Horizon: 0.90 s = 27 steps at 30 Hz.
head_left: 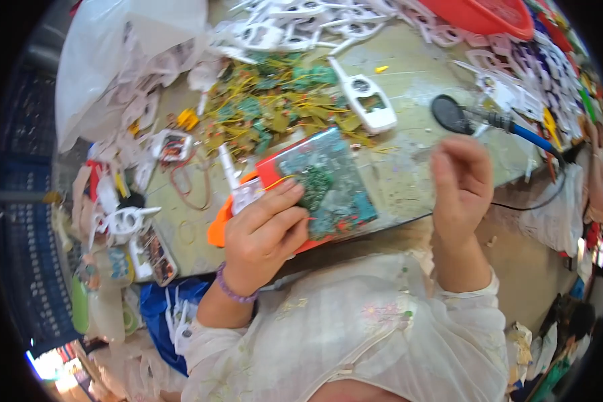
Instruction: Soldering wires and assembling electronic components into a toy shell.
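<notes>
My left hand (264, 224), with a purple beaded bracelet at the wrist, pinches the edge of a small green circuit board (315, 186). A yellow wire runs by its fingertips. Under the board lies a flat pad with a clear, worn cover (345, 177) and a red edge. Just left of that hand are an orange object (221, 224) and a white plastic part (246, 194). My right hand (463, 177) is raised over the table's near right side, fingers curled toward the thumb; anything between them is hidden. Beyond it lies a blue-handled soldering iron (534, 135), by a round black base (451, 114).
A heap of green boards with yellow wires (275, 100) covers the table's middle. One white handheld casing (365, 97) lies beside it. White plastic frames (315, 23) pile along the back, near a red basin (482, 15). A white bag (90, 80) stands far left.
</notes>
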Each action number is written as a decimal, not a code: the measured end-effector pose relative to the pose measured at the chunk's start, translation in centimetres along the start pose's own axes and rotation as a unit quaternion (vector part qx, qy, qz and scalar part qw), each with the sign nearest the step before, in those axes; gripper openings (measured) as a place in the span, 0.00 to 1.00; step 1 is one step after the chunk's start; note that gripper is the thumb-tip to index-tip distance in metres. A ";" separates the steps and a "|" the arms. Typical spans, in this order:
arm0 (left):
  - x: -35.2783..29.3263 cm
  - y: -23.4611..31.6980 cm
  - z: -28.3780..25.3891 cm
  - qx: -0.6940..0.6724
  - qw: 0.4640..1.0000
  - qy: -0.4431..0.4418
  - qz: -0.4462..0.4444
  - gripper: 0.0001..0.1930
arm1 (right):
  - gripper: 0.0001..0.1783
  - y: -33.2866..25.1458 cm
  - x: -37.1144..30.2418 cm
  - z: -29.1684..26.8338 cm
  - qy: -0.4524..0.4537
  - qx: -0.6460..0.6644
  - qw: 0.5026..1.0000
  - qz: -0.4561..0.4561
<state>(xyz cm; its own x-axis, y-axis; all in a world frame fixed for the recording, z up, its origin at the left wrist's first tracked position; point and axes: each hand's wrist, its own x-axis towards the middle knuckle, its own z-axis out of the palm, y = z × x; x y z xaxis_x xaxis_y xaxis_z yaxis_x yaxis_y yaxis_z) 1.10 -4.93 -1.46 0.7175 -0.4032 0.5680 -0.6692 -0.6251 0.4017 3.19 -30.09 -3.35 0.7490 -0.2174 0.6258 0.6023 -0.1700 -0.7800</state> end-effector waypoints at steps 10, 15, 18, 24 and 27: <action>-0.1 0.6 -0.2 -0.001 1.000 0.008 -0.016 0.09 | 0.23 4.6 3.0 -11.8 0.237 -0.139 0.958 0.081; 0.1 0.1 0.1 -0.017 1.000 0.003 -0.008 0.09 | 0.11 1.8 5.6 -15.9 0.211 -0.287 0.925 0.132; 0.1 0.3 0.3 -0.011 1.000 0.004 -0.003 0.09 | 0.14 -2.8 4.5 -20.8 0.457 -0.265 0.849 0.012; 0.2 0.3 0.1 -0.019 1.000 -0.010 -0.004 0.09 | 0.16 -4.5 -3.0 -14.4 0.096 0.047 0.985 -0.132; -0.7 -0.2 -0.3 -0.006 1.000 -0.009 -0.011 0.09 | 0.17 -3.6 -4.4 -6.9 -0.080 0.001 0.976 -0.200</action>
<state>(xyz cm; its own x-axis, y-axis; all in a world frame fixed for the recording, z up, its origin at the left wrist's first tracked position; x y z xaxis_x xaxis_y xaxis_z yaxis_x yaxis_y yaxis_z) 0.70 -4.36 -1.73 0.7351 -0.4012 0.5465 -0.6556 -0.6259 0.4224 -4.17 -35.15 -3.32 0.4868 0.0190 0.8733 0.8563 -0.2080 -0.4728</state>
